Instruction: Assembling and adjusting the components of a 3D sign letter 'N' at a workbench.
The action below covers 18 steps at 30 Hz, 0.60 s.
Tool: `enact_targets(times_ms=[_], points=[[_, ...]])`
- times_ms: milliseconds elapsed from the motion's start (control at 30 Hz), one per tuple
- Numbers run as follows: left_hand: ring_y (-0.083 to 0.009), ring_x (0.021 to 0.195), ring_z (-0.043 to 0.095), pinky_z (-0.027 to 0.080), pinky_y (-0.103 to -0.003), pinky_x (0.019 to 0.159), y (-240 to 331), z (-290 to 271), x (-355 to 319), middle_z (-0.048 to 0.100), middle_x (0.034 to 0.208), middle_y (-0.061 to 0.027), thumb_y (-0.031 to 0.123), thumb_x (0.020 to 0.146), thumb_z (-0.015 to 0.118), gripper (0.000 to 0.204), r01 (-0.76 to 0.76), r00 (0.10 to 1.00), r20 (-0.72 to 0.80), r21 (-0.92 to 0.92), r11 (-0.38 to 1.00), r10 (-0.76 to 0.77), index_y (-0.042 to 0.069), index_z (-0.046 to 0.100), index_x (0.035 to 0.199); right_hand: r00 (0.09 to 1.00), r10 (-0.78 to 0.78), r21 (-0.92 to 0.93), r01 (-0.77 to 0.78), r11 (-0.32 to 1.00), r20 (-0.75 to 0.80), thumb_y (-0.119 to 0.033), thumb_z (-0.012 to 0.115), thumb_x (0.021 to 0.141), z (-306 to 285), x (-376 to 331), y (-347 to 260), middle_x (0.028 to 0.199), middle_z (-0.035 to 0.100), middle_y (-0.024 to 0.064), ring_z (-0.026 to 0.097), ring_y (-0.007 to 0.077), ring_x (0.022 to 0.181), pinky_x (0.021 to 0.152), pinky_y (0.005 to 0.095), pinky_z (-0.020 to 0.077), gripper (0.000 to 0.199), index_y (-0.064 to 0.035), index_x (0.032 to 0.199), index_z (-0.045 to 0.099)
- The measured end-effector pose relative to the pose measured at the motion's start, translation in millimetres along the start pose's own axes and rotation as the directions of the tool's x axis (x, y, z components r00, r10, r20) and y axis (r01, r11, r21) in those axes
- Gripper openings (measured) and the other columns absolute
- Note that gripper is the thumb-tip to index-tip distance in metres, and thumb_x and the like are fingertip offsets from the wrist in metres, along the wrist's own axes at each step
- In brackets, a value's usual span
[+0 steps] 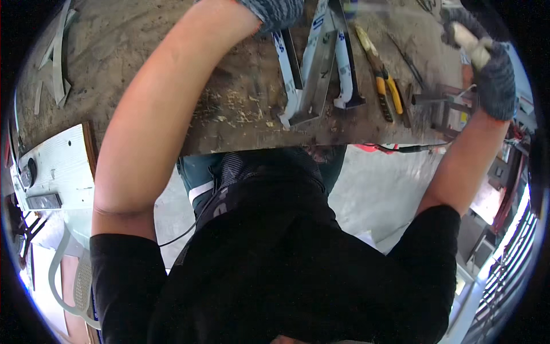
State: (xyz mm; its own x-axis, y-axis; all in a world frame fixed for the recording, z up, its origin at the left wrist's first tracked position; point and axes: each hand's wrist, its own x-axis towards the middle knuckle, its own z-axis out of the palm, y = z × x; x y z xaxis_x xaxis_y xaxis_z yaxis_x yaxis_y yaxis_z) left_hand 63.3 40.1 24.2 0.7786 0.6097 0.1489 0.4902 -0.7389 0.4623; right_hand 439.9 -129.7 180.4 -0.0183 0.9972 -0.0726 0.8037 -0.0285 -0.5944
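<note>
My left hand (275, 11) wears a grey knit glove and rests at the top edge of the view, on the upper ends of several white metal angle pieces (312, 74) lying on the worn workbench (172, 69); the fingers are cut off by the frame. My right hand (490, 71), also in a grey glove, is raised at the upper right and closed around a pale handle (470, 37) of a tool whose head is out of view. Yellow-handled pliers (382, 86) lie on the bench between the two hands.
Wood chips and debris are scattered over the bench near the angle pieces. A small metal frame (444, 106) sits near the bench's right edge. A black cable (409, 149) hangs below the edge. A white board (57, 166) and a pale chair (71, 275) stand at the left.
</note>
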Motion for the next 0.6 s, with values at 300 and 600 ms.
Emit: enact_targets(times_ms=[300, 600], points=[[-0.0381, 0.091, 0.069, 0.054, -0.043, 0.083, 8, 8, -14, 0.071, 0.092, -0.0219, 0.021, 0.085, 0.063, 0.022, 0.066, 0.998, 0.017, -0.002, 0.998, -0.066, 0.006, 0.073, 0.099, 0.989, 0.104, -0.441, -0.045, 0.896, 0.109, -0.023, 0.06, 0.1, 95, -72, -61, 0.125, 0.067, 0.014, 0.062, 0.0216, 0.118, 0.105, 0.0364, 0.0469, 0.036, 0.0028, 0.124, 0.065], [-0.0352, 0.089, 0.07, 0.054, -0.041, 0.082, 17, -3, -22, 0.072, 0.094, -0.0208, 0.018, 0.088, 0.064, 0.022, 0.095, 0.995, 0.003, -0.069, 0.993, -0.095, 0.005, 0.071, 0.104, 0.966, 0.029, -0.69, 0.161, 0.706, 0.255, -0.023, 0.062, 0.099, 141, -62, -80, 0.124, 0.067, 0.0141, 0.062, 0.0217, 0.117, 0.105, 0.0366, 0.047, 0.036, 0.0026, 0.123, 0.065]])
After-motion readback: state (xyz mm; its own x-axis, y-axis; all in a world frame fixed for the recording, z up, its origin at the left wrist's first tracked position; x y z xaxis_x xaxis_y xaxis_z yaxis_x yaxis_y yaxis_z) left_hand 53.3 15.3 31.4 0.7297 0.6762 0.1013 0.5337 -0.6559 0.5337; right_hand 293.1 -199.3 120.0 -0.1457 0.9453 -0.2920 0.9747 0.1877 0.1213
